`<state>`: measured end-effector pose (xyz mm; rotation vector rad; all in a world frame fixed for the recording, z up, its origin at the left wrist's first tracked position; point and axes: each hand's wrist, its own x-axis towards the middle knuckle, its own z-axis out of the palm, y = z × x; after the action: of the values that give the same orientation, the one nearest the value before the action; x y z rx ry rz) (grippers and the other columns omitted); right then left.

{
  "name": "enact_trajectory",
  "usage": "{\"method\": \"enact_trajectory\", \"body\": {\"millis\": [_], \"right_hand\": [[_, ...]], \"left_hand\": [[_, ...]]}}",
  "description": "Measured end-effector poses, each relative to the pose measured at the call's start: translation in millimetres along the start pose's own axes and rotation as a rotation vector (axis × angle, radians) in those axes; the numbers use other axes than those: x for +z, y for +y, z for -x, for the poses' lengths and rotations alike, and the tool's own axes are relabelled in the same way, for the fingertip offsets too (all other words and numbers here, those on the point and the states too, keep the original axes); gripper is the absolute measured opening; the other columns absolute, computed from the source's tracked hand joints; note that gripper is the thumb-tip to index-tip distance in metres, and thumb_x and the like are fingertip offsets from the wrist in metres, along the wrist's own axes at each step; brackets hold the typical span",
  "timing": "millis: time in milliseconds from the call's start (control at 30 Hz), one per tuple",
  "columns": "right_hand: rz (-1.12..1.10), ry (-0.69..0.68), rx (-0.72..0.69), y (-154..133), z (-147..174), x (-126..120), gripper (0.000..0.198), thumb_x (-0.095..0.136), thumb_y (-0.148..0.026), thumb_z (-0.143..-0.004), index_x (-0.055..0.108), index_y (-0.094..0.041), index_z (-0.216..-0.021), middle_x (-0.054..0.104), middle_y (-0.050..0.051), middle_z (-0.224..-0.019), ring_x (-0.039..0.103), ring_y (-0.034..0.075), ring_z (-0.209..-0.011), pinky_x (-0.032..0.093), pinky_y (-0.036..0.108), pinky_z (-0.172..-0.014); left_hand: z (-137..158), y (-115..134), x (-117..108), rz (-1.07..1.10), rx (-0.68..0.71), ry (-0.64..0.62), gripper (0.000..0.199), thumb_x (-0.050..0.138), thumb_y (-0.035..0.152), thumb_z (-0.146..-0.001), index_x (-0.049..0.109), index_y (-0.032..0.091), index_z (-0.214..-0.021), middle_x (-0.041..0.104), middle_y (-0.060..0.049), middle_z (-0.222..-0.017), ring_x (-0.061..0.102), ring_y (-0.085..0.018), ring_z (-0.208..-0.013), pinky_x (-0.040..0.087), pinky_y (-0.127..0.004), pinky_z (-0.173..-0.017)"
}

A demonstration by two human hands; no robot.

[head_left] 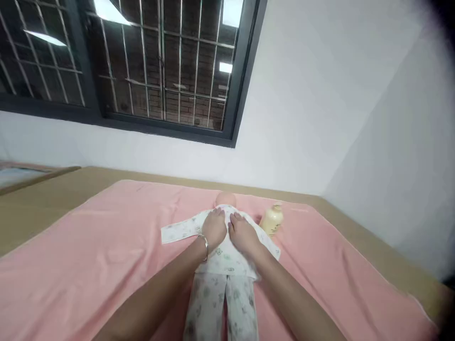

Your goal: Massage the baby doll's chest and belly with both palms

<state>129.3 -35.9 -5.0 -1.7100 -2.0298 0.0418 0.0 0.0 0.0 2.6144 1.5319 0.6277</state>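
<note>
A baby doll (226,199) lies stretched out on a pink sheet, its head pointing away from me. It wears a white long-sleeved top (227,258) with a small print and matching trousers (240,303). One sleeve reaches out to the left, the other slants down to the right. My left hand (215,228), with a bracelet (205,246) at the wrist, rests flat on the upper part of the top, fingers stretched out. Beside it my right hand (243,232) lies flat on the top too, fingers extended. Both hands cover part of the cloth below the doll's head.
To the right of the doll stands a pale yellow bottle (273,219), slightly tilted. The pink sheet (117,241) covers most of a tan surface (53,208). White walls (298,94) rise behind and to the right, with a dark-framed barred window (167,71).
</note>
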Motion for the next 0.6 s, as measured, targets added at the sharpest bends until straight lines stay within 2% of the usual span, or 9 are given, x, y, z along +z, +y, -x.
{"method": "enact_trajectory", "body": {"millis": [133, 233, 300, 433, 600], "right_hand": [[-0.112, -0.012, 0.006, 10, -8, 10, 0.046, 0.035, -0.021, -0.096, 0.053, -0.013, -0.138, 0.047, 0.015, -0.149, 0.038, 0.024, -0.141, 0.027, 0.037, -0.115], [-0.122, -0.016, 0.103, 22, -20, 15, 0.051, 0.034, -0.034, -0.1, 0.048, -0.01, -0.141, 0.042, 0.018, -0.152, 0.031, 0.027, -0.145, 0.021, 0.042, -0.117], [-0.105, -0.052, 0.155, 29, -28, 15, 0.053, 0.032, -0.043, -0.1, 0.052, -0.011, -0.136, 0.044, 0.019, -0.15, 0.033, 0.03, -0.143, 0.021, 0.047, -0.116], [-0.045, -0.163, 0.211, 28, -41, 8, 0.054, 0.027, -0.047, -0.1, 0.056, -0.012, -0.13, 0.05, 0.019, -0.144, 0.041, 0.032, -0.136, 0.022, 0.049, -0.113], [0.0, -0.22, 0.267, 15, -47, 3, 0.056, 0.024, -0.043, -0.1, 0.055, -0.008, -0.131, 0.05, 0.023, -0.143, 0.042, 0.034, -0.136, 0.024, 0.052, -0.111]], "left_hand": [[2, 4, 7, -0.003, 0.029, 0.018, 0.046, 0.036, 0.014, -0.091, 0.056, 0.006, -0.132, 0.052, -0.018, -0.144, 0.044, -0.026, -0.138, 0.028, -0.038, -0.117], [-6, -6, 9, 0.013, -0.053, -0.006, 0.05, 0.035, 0.024, -0.094, 0.046, 0.011, -0.141, 0.043, -0.014, -0.153, 0.036, -0.029, -0.143, 0.027, -0.043, -0.116], [-15, -16, 9, 0.049, -0.1, -0.051, 0.052, 0.036, 0.033, -0.094, 0.045, 0.013, -0.141, 0.044, -0.013, -0.152, 0.038, -0.029, -0.141, 0.028, -0.043, -0.114], [-32, -25, 11, 0.092, -0.211, -0.111, 0.051, 0.032, 0.045, -0.095, 0.057, 0.012, -0.125, 0.06, -0.017, -0.134, 0.052, -0.031, -0.127, 0.035, -0.041, -0.107], [-37, -23, 18, 0.079, -0.27, -0.063, 0.046, 0.033, 0.044, -0.095, 0.06, 0.013, -0.116, 0.062, -0.017, -0.13, 0.054, -0.031, -0.124, 0.035, -0.041, -0.104]]}}
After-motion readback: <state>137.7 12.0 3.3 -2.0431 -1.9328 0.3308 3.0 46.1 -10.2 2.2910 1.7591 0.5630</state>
